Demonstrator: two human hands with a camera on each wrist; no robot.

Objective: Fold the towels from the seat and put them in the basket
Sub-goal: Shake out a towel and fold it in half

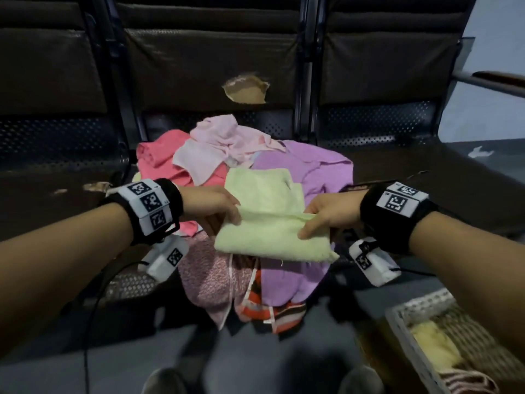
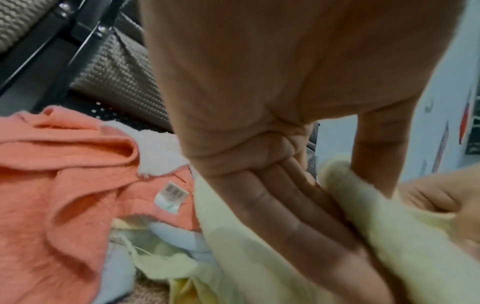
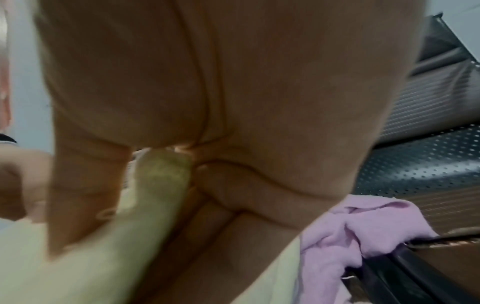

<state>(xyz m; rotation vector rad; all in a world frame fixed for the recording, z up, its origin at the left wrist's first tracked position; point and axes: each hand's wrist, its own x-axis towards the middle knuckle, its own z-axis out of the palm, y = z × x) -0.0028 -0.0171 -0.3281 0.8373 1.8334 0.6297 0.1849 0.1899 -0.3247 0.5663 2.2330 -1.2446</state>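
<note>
Hands at work: left hand and right hand both pinch the pale green towel between them, above the towel pile on the seat; basket sits below the right hand.

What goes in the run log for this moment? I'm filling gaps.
step: folding | left hand: grips light green towel | right hand: grips same towel | pile: unfolded on seat | basket: holds some towels
</note>
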